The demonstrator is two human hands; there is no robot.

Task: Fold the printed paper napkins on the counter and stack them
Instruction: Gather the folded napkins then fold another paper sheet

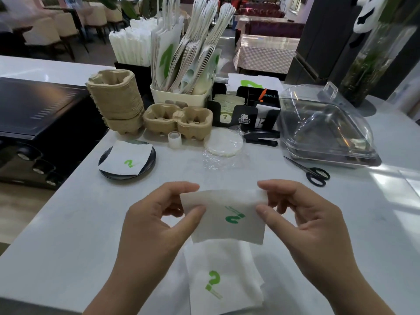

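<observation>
Now, with the left hand (156, 220) and right hand (302, 220) each pinching a top corner of the raised napkin (227, 218) above the counter's stack (223, 280), matching edges squarely before creasing seems wise.

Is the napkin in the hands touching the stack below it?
Cannot tell. In the head view the held napkin, pinched by the left hand and right hand, overlaps the stack from above, hiding any gap.
</observation>
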